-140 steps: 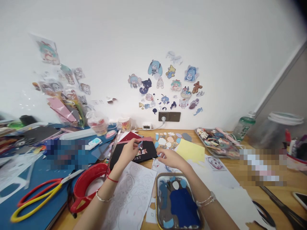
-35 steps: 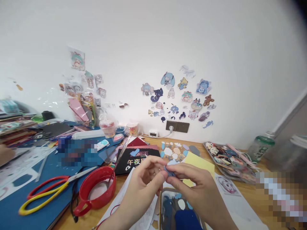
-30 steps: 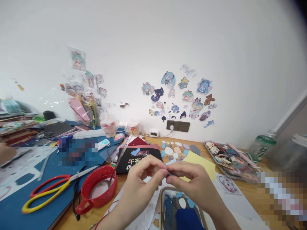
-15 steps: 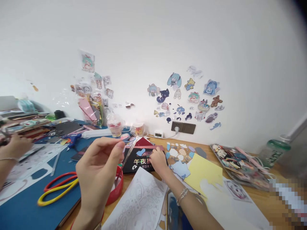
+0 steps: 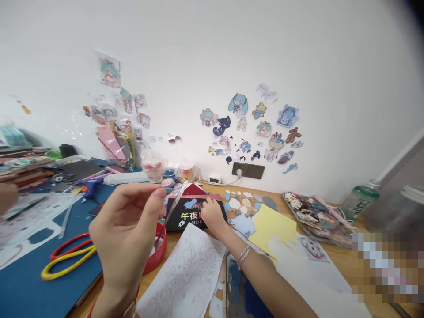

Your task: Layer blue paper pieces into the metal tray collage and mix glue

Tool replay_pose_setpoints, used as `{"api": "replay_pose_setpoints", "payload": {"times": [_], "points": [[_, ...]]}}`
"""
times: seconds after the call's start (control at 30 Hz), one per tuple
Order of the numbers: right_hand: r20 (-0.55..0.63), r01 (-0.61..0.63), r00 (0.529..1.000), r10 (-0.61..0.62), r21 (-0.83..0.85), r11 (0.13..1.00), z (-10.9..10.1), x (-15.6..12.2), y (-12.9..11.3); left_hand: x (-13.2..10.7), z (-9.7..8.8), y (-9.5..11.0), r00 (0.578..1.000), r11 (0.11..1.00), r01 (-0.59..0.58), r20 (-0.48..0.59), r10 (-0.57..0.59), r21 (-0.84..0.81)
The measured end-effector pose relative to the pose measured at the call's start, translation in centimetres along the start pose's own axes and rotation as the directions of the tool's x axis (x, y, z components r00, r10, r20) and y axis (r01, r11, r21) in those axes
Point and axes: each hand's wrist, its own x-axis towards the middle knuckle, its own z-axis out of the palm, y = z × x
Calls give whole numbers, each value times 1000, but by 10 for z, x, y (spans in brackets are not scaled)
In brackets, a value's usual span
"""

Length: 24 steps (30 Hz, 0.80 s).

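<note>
White wall (image 5: 172, 48) rises behind the wooden desk (image 5: 172, 238), with cutouts (image 5: 237, 104) stuck above the socket (image 5: 248, 170). Off the desk's left edge of view, another person's hand (image 5: 7, 198) is partly cut off. Scissors (image 5: 62, 276) lie on the blue mat (image 5: 26, 287), blades hidden by the left hand (image 5: 124, 234). That hand is raised, thumb and forefinger tips close together; I cannot tell whether anything is between them. Just beyond it a red cup (image 5: 159, 258) holds a leaning stick (image 5: 175, 205).

Toward the desk's back edge, the black card (image 5: 190, 216) lies with its long axis running roughly along that edge. On it, a blue scrap (image 5: 190, 203) sits just left of the right hand (image 5: 213, 216), which is nearer than the left. The right hand's fingers are half curled over the card's right part; whether they grip anything is hidden.

Nearer the front edge, a drawing (image 5: 185, 274) lies between the forearms, and a tin (image 5: 226, 287) is partly under the right one. Yellow paper (image 5: 278, 221) follows, then a sticker tray (image 5: 298, 221) near the back edge.
</note>
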Motion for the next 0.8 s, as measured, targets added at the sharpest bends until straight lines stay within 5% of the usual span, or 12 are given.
{"api": "replay_pose_setpoints", "payload": {"times": [0.53, 0.8], "points": [[-13, -6, 1000, 6, 35, 999, -11, 2, -4, -5, -3, -8, 999, 1000, 14, 51, -15, 16], [-195, -198, 949, 248, 242, 950, -36, -37, 2, -12, 2, -12, 992, 997, 40, 120, -48, 66]]}}
